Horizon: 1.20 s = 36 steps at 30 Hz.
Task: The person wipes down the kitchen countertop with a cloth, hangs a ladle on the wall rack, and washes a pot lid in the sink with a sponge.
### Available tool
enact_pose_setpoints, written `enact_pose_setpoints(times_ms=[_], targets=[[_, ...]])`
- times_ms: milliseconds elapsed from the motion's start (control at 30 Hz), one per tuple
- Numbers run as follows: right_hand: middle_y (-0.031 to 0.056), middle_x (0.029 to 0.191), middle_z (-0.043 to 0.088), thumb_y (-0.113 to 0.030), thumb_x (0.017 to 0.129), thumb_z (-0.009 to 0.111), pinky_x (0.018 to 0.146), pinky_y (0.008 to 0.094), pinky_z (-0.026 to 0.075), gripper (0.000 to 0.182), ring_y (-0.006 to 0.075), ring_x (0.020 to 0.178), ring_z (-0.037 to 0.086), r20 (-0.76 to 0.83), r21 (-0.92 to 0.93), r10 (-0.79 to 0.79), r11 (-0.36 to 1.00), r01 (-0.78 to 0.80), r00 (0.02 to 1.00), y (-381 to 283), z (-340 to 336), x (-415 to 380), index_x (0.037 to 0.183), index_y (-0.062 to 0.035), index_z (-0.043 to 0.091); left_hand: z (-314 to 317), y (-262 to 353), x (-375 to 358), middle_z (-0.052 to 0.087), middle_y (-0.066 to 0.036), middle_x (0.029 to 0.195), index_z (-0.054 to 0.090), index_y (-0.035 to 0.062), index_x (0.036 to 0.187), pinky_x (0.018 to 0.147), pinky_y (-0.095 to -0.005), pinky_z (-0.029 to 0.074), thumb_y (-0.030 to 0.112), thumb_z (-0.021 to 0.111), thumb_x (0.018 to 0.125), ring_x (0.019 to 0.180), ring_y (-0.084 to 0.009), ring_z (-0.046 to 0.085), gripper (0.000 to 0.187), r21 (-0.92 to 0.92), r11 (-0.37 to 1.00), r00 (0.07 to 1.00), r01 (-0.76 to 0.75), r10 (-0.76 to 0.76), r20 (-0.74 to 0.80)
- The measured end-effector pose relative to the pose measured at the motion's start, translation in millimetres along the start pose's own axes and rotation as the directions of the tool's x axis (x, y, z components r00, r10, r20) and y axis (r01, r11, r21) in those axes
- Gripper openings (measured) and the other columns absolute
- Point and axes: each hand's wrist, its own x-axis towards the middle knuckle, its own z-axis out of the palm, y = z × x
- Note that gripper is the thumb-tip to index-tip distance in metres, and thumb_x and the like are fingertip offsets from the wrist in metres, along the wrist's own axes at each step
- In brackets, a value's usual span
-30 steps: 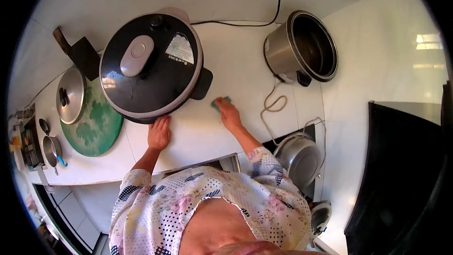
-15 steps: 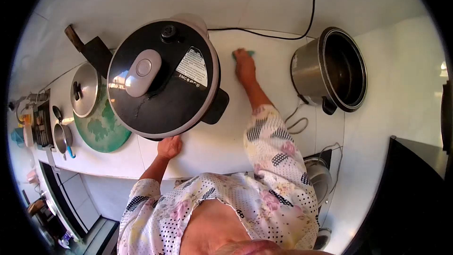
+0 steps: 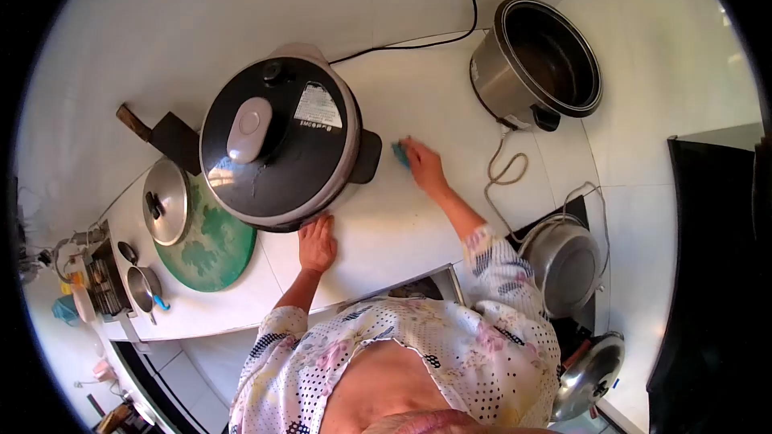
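Observation:
My right hand [image 3: 424,167] is closed on a green cloth [image 3: 401,154] on the white countertop [image 3: 386,233], just right of the large pressure cooker [image 3: 277,141]. The cooker has a black lid with a pinkish-grey handle. At its near edge, my left hand [image 3: 318,244] touches the counter, fingers apart and pointing toward the base; the fingertips are partly under the rim. Whether they press on the cooker I cannot tell.
An open steel pot with a black inside [image 3: 555,56] stands at the back right, its cord trailing forward. At left are a cleaver [image 3: 173,141], a steel lid [image 3: 167,201], a green board [image 3: 211,253] and a small pan [image 3: 143,288]. A metal pot [image 3: 563,269] sits at right.
My right hand has moved nearer to me along the counter with the cloth. My left hand's fingers have spread beside the cooker. The head view has shifted.

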Motion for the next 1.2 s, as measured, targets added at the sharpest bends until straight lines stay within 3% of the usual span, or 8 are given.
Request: enact_pose_setpoints(times_ms=[133,267,333,467,800,933,1100,1200], targets=[[0.0194,0.099,0.062,-0.007,0.088,0.051,0.079,0.0367,0.048,0.019,0.0366,0.089,0.060,-0.195,0.016,-0.363,0.928,0.373,0.911,-16,26,134,0.104,0.0012,0.058,9,-8,-3,0.051,-0.009,0.127,0.049,0.0090,0.125,0.094,-0.0448,0.035,0.016,0.051,0.073,0.112,-0.0275,0.049,0.052,0.050,0.999,0.999,0.006,-0.008,0.037],[0.0144,0.105,0.062,-0.010,0.088,0.052,0.085,0.0376,0.045,0.022,0.0315,0.099,0.058,0.104,-0.161,-0.524,0.830,0.534,0.845,-10,88,235,0.108,-0.0034,0.058,15,-7,-7,0.053,-0.011,0.125,0.049,0.0105,0.127,0.095,-0.0495,0.036,0.015,0.052,0.073,0.112,-0.0323,0.051,0.055,0.025,0.998,0.994,0.053,-0.055,0.093],[0.0126,0.104,0.057,-0.006,0.080,0.054,0.083,0.0413,0.045,0.021,0.0291,0.104,0.054,0.294,-0.393,-0.641,0.595,0.701,0.709,-3,111,239,0.101,-0.0047,0.057,16,-5,-6,0.053,-0.013,0.125,0.050,0.0097,0.126,0.097,-0.0501,0.036,0.013,0.052,0.072,0.114,-0.0345,0.050,0.054,0.001,0.997,0.991,0.082,-0.081,0.104],[0.0130,0.108,0.054,0.000,0.081,0.048,0.085,0.0418,0.043,0.024,0.0297,0.108,0.050,0.390,-0.258,-0.648,0.606,0.753,0.655,13,104,207,0.103,-0.0042,0.057,13,0,-11,0.054,-0.015,0.124,0.051,0.0088,0.124,0.098,-0.0497,0.035,0.012,0.052,0.073,0.115,-0.0366,0.049,0.052,-0.036,0.988,0.976,0.153,-0.146,0.159],[0.0128,0.116,0.056,0.001,0.080,0.049,0.086,0.0406,0.045,0.029,0.0321,0.107,0.053,0.390,-0.346,-0.452,0.735,0.583,0.802,27,9,-45,0.107,-0.0035,0.060,13,-8,-6,0.049,-0.019,0.127,0.049,0.0026,0.123,0.098,-0.0476,0.032,0.011,0.051,0.075,0.121,-0.0318,0.044,0.048,-0.015,1.000,1.000,0.002,-0.001,0.016],[0.0157,0.112,0.062,0.000,0.087,0.049,0.091,0.0380,0.045,0.024,0.0323,0.106,0.057,0.209,-0.066,-0.233,0.966,0.251,0.950,42,-6,-106,0.106,-0.0019,0.063,13,-3,-5,0.048,-0.013,0.131,0.049,0.0048,0.124,0.100,-0.0417,0.030,0.012,0.052,0.073,0.122,-0.0272,0.043,0.051,0.004,0.999,0.997,-0.047,0.047,-0.069],[0.0185,0.113,0.060,0.003,0.085,0.047,0.089,0.0371,0.046,0.028,0.0330,0.105,0.057,-0.345,-0.364,-0.268,0.922,0.135,0.900,109,-45,-101,0.109,-0.0025,0.060,16,-8,-20,0.049,-0.018,0.128,0.049,0.0012,0.121,0.102,-0.0440,0.033,0.002,0.051,0.073,0.123,-0.0335,0.042,0.049,-0.186,0.972,0.981,-0.142,0.113,-0.159],[0.0177,0.112,0.059,0.009,0.078,0.044,0.090,0.0393,0.045,0.037,0.0343,0.106,0.055,-0.366,-0.549,-0.400,0.822,0.152,0.840,103,-6,-123,0.109,-0.0028,0.058,1,-9,-68,0.052,-0.024,0.123,0.052,-0.0034,0.115,0.101,-0.0454,0.037,-0.004,0.051,0.071,0.116,-0.0399,0.047,0.044,-0.364,0.927,0.988,-0.095,0.043,-0.148]])
